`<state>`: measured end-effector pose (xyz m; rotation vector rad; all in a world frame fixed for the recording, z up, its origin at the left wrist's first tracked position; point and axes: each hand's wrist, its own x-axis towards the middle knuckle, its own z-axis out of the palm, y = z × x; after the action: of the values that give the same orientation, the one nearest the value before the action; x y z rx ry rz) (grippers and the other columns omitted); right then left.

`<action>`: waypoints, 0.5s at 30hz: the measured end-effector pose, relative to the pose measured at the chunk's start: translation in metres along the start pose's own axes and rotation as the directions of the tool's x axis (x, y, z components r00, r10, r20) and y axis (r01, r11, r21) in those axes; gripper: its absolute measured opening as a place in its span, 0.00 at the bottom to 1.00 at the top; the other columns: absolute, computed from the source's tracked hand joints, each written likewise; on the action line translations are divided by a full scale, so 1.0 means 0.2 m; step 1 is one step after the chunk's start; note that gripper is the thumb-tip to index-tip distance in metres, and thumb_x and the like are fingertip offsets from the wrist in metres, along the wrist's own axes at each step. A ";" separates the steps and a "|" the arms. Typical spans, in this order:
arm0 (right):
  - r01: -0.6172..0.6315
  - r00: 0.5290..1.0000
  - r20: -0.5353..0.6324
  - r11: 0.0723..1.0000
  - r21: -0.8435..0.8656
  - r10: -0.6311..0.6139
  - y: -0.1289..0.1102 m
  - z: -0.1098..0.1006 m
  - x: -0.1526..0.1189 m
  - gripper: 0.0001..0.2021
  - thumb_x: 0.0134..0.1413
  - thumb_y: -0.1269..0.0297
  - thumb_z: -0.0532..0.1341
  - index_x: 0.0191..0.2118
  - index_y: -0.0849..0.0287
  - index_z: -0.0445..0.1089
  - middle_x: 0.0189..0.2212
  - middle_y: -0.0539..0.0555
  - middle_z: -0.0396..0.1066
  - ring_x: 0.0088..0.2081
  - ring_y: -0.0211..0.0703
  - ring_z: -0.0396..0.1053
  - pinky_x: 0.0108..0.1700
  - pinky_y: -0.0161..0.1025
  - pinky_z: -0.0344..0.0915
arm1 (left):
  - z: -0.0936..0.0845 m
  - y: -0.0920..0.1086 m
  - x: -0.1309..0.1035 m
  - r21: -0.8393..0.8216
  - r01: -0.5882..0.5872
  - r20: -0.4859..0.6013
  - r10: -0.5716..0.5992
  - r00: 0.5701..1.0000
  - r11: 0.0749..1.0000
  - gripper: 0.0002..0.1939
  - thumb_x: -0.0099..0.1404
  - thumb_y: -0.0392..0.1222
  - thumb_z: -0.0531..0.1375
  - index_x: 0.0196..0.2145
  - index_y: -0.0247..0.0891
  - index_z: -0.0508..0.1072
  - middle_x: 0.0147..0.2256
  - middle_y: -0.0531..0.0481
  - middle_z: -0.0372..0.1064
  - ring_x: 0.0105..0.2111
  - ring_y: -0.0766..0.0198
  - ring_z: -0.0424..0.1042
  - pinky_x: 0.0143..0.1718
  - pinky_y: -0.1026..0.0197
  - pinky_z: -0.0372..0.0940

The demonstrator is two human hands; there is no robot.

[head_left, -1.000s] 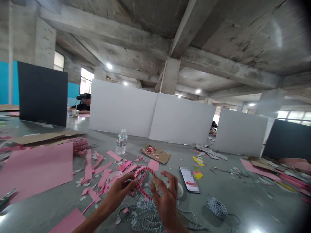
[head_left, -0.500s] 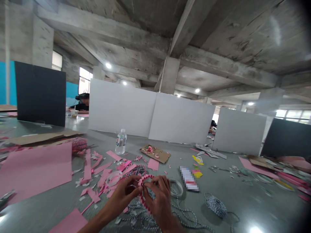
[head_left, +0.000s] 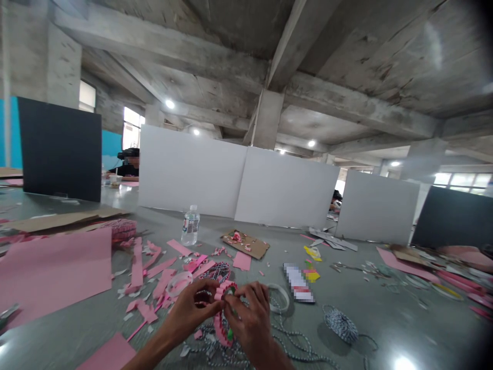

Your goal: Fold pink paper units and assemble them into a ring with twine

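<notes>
A pink scalloped loop, its material unclear, is held up between both hands. My left hand grips its upper left edge between thumb and fingers. My right hand pinches the loop's upper part from the right, its fingertips close to those of the left. Small green patches show on the loop's inner side. Beneath the hands lies tangled grey-and-white cord, partly hidden by them. A roll of whitish tape rests just right of my right hand.
Pink scraps and a larger pink sheet lie on the left. A water bottle stands behind them. Cardboard lies farther back. To the right are a blurred-out flat object and a cord ball. White panels stand behind.
The pink loop has turned in my hands, so its outer side faces me more and green patches now show. Both hands stay in nearly the same place.
</notes>
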<state>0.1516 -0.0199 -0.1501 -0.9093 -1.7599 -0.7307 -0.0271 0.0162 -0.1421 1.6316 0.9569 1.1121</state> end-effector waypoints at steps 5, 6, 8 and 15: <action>-0.023 1.000 -0.019 0.998 0.058 0.024 0.00 0.01 0.00 0.07 0.63 0.70 0.60 0.35 0.51 0.73 0.27 0.50 0.71 0.30 0.44 0.67 0.34 0.43 0.59 | 0.01 0.02 0.00 -0.025 0.013 -0.002 -0.013 1.000 1.000 0.17 0.50 0.50 0.70 0.32 0.34 0.76 0.29 0.49 0.73 0.29 0.60 0.73 0.29 0.62 0.69; -0.033 0.999 -0.034 0.997 0.069 0.035 0.00 0.01 0.00 0.07 0.64 0.70 0.60 0.34 0.51 0.72 0.27 0.50 0.70 0.30 0.44 0.67 0.34 0.43 0.58 | 0.01 0.02 0.00 -0.038 0.022 -0.003 -0.022 1.000 0.999 0.17 0.50 0.50 0.70 0.31 0.34 0.76 0.28 0.49 0.73 0.29 0.59 0.73 0.29 0.62 0.70; -0.039 0.998 -0.042 0.995 0.088 0.043 -0.01 0.01 0.00 0.07 0.64 0.69 0.59 0.34 0.51 0.72 0.27 0.50 0.70 0.30 0.44 0.67 0.34 0.44 0.58 | 0.01 0.02 0.00 -0.071 0.047 -0.004 -0.047 0.999 0.996 0.17 0.49 0.50 0.70 0.31 0.34 0.77 0.28 0.49 0.74 0.30 0.58 0.74 0.30 0.61 0.71; -0.074 0.997 -0.032 0.995 0.066 0.077 -0.03 -0.01 0.01 0.06 0.62 0.68 0.61 0.34 0.50 0.72 0.27 0.51 0.69 0.30 0.46 0.67 0.34 0.45 0.60 | 0.00 0.00 0.01 -0.144 0.098 0.010 -0.098 0.995 0.985 0.18 0.48 0.51 0.71 0.32 0.35 0.78 0.29 0.50 0.75 0.31 0.58 0.75 0.30 0.61 0.72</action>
<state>0.1481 -0.0247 -0.1480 -0.9092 -1.7001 -0.6332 -0.0268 0.0185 -0.1418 1.4540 0.9229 1.0859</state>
